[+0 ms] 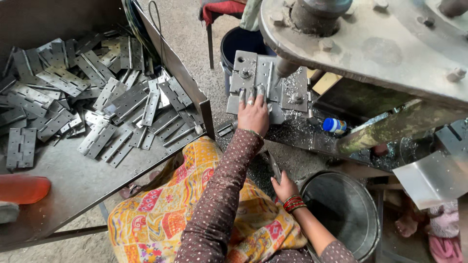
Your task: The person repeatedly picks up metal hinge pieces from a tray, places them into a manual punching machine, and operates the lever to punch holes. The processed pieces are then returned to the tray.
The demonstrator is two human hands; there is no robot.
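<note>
Pressed flat with fingers spread, the left hand (253, 113) holds a grey steel hinge (260, 73) down on the grey metal fixture plate (297, 90) under the vertical spindle (286, 67) of a large grey drilling machine (370, 44); the hand lies open on the piece rather than curled around it. Lower down, the right hand (284, 187), with red bangles at the wrist, is closed around a thin dark metal lever (274, 165) beside the lap. Metal shavings lie scattered over the fixture plate and the machine bed. Just right of the fixture lies a small bottle with a blue cap (334, 125). To the left, a rusty sheet-metal tray (73, 180) carries a loose heap of flat grey hinges (92, 97). Below the right hand stands a round metal bucket (348, 214), and beyond the fixture a dark blue bucket (241, 44).
</note>
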